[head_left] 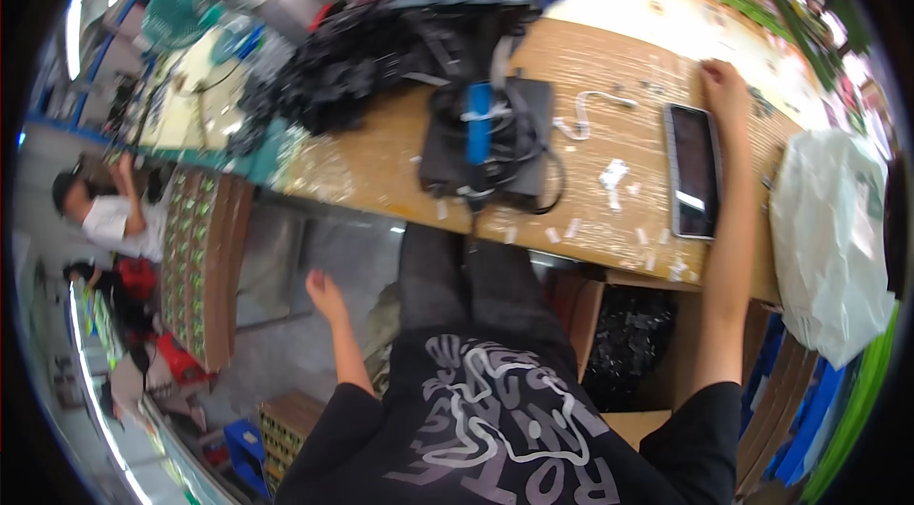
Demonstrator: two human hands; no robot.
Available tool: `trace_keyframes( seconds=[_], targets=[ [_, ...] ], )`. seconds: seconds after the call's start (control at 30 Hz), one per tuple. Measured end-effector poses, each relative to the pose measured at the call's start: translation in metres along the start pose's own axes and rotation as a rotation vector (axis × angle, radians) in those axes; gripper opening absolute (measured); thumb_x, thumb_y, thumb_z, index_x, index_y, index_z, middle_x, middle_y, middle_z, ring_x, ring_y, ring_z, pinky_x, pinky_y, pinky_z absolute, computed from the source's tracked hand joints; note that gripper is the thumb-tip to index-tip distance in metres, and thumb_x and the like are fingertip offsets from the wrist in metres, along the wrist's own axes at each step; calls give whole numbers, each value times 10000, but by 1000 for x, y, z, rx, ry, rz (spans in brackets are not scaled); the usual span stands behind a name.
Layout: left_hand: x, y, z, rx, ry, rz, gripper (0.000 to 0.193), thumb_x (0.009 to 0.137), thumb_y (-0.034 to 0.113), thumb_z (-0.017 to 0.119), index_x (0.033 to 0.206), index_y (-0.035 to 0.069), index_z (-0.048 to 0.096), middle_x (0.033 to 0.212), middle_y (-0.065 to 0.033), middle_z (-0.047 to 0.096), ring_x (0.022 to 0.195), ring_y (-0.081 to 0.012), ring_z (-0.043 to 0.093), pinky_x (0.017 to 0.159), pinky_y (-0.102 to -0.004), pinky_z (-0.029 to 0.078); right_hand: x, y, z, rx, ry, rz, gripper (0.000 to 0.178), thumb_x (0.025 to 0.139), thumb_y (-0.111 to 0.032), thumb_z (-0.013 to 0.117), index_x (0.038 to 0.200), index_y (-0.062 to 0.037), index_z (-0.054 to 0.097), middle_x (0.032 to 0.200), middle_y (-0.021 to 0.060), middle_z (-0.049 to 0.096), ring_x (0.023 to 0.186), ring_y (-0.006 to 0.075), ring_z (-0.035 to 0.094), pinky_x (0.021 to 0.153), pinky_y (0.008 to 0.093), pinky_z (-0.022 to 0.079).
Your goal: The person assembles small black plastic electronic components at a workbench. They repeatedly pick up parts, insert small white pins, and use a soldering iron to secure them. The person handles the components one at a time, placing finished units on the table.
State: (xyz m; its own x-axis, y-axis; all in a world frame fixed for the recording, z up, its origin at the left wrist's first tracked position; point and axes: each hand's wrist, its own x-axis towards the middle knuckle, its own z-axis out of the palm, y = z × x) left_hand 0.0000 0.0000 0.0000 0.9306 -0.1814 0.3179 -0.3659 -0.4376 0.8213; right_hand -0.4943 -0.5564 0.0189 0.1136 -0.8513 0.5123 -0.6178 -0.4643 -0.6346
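Note:
My left hand (327, 296) hangs in the air over the floor, left of my legs and apart from the table. Its fingers are loosely bent and slightly apart, and nothing shows in them. My right forearm lies across the right side of the wooden table (371, 172). At its far end my right hand (725, 84) rests with the fingers curled in, no object visible in it. Beside that forearm lies a phone (693, 172) with a dark screen and pale edge. A black device (524, 138) with coiled black cable and a blue strip (479, 124) sits mid-table.
A white cable (583, 115) and paper scraps (614, 179) lie on the table. Black plastic bags (328, 67) are heaped at the far left. A whitish plastic bag (828, 238) stands at the right edge. Stacked trays (200, 267) and other people are farther left.

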Motion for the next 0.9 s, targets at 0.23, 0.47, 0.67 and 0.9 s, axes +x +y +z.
trace_keyframes(
  seconds=[0.23,0.47,0.67,0.9],
  targets=[
    [-35,175,96,-258,-191,430,247,796,23,494,1041,6,467,1036,-89,509,929,-160,504,810,-274,404,45,22,-80,-370,-188,-178,147,746,-58,510,854,5,587,817,171,577,740,273,562,678,332,438],
    [32,217,124,123,-21,793,308,738,169,602,999,33,514,896,-95,531,744,-192,510,730,-300,421,41,22,-76,-349,-160,-172,145,731,-35,473,833,9,567,814,204,565,751,328,550,681,367,427],
    [71,195,137,272,-211,693,327,715,193,598,973,-3,556,997,-165,546,914,-307,520,783,-346,405,41,23,-80,-275,-136,-79,115,750,-55,513,842,0,554,750,136,577,668,220,559,606,306,445],
    [75,203,128,67,-103,671,271,753,220,581,897,-9,586,827,-172,586,742,-282,573,662,-332,436,66,20,-130,85,12,-86,181,796,-139,543,928,-20,576,825,62,594,717,131,566,655,238,458]
  ],
)
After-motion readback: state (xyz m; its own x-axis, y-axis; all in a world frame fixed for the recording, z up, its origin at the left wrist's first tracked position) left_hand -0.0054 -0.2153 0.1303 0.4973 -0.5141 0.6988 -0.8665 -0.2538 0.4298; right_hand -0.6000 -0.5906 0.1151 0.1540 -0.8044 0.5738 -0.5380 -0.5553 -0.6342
